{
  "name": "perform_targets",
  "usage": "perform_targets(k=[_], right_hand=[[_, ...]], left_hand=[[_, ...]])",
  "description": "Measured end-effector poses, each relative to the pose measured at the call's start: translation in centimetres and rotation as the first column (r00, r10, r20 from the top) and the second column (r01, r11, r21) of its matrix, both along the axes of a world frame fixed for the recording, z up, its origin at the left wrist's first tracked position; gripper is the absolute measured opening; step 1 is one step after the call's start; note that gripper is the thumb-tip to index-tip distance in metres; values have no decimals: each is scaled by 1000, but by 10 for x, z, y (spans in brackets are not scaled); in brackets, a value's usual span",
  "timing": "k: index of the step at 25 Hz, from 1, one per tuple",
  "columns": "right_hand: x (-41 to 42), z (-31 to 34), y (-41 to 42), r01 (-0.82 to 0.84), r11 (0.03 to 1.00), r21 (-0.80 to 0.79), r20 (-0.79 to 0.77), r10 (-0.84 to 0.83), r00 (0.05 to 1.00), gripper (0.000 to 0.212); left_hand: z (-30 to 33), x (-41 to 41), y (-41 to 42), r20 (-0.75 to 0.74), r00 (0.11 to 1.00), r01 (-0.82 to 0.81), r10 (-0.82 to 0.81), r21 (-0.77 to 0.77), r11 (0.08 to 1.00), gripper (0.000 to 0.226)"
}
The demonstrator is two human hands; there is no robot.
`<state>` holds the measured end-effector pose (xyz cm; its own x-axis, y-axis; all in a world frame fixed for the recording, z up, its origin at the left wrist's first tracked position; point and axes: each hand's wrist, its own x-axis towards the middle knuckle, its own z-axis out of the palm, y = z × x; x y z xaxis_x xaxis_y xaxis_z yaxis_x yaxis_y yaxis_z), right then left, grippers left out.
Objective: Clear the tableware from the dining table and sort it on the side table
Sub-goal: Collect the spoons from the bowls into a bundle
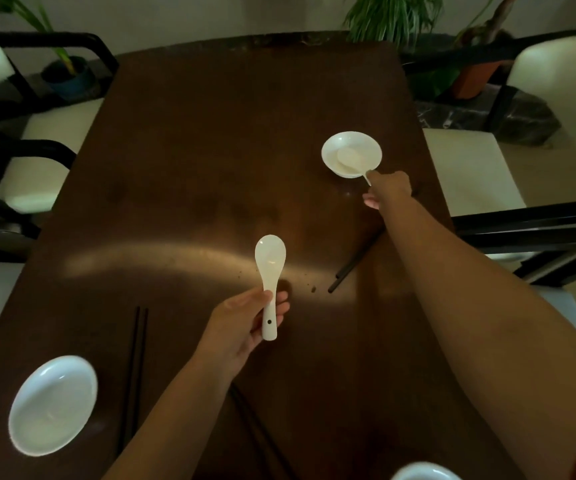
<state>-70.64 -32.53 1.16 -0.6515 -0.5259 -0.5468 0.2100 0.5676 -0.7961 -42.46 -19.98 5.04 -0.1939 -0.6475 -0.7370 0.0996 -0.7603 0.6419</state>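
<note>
A white ceramic spoon stands nearly upright above the middle of the dark wooden dining table, bowl end up and away from the person. The left hand grasps it by the handle, thumb across the front and fingers curled behind, with the forearm rising from the lower edge of the view.

Farther out on the right, a second white spoon lies in a small white bowl, its handle sticking out over the near rim. The right hand pinches the end of that handle, knuckles up, at the end of a fully stretched arm that crosses the table from the lower right corner.

Under that arm a pair of black chopsticks lies at a slant on the table, partly hidden by the forearm. Near the left front corner sits an empty white dish, with another pair of black chopsticks lying just beside it, pointing away from the person. A third white rim shows at the bottom edge. A few crumbs dot the wood near the centre.

Cream-cushioned chairs with black frames flank the table, and potted plants stand beyond its far end.
</note>
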Motion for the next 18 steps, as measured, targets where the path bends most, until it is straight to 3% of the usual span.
perform_targets(k=[3,6,9,13,18], right_hand=[[-1,-5,-10,43,999,-19,126,-41,991,29],[9,13,-1,101,992,-79,251,-78,965,26],[38,41,44,99,976,-196,399,-13,917,9],[114,61,151,-64,945,-321,354,183,917,17],[186,65,226,-76,958,-275,264,152,952,15]], left_hand=[[-5,1,-3,3,1000,-27,27,19,999,36],[-4,-2,-4,-4,999,-52,52,24,998,35],[1,-5,-3,-29,995,-90,91,36,995,35],[9,-11,4,-36,994,-107,107,6,994,29],[13,-14,32,10,996,-84,85,-63,994,33]])
